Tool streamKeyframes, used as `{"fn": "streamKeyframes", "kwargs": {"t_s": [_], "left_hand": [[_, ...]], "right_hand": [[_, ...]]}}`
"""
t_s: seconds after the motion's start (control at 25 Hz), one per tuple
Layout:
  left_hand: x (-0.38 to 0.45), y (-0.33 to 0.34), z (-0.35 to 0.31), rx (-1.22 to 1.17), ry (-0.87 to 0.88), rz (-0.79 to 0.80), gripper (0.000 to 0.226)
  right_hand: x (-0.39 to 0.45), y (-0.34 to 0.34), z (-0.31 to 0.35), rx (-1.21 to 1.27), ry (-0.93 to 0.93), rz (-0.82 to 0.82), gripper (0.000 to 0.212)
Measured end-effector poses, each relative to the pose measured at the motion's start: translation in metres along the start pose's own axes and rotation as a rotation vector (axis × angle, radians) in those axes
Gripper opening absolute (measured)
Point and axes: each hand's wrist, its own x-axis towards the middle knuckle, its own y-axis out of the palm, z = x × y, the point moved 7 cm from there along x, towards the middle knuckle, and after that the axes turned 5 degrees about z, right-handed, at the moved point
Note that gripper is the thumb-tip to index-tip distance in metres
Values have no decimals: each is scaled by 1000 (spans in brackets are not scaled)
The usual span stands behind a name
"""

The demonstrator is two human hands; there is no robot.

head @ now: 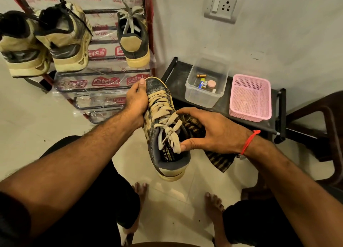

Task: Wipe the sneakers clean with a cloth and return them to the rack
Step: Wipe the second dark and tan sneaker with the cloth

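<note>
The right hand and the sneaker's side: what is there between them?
In the head view, a dark patterned cloth lies between the right hand and the held sneaker.

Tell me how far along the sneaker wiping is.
Mid-job. Three sneakers already sit on the rack, including the held one's mate; whether they are wiped cannot be told. In hand: the left hand grips the sneaker at its toe, while the right hand presses the cloth against its side. Left: finish wiping and rack it.
</note>
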Motion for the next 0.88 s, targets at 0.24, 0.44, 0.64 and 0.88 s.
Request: {"fn": "streamKeyframes", "kwargs": {"t_s": [0.24,0.44,0.64,0.88], "left_hand": [[-4,8,5,-62,-193,118,46],[-29,26,-19,7,-50,322,62],[-66,61,-14,-8,-37,528,58],[-80,69,-19,-156,-27,589,65]], "right_hand": [[-2,-4,-8,78,8,-243,60],[-14,-42,-43,379,109,-673,25],[-20,-46,-73,803,132,-817,27],[-23,-53,-70,972,62,-712,21]]}}
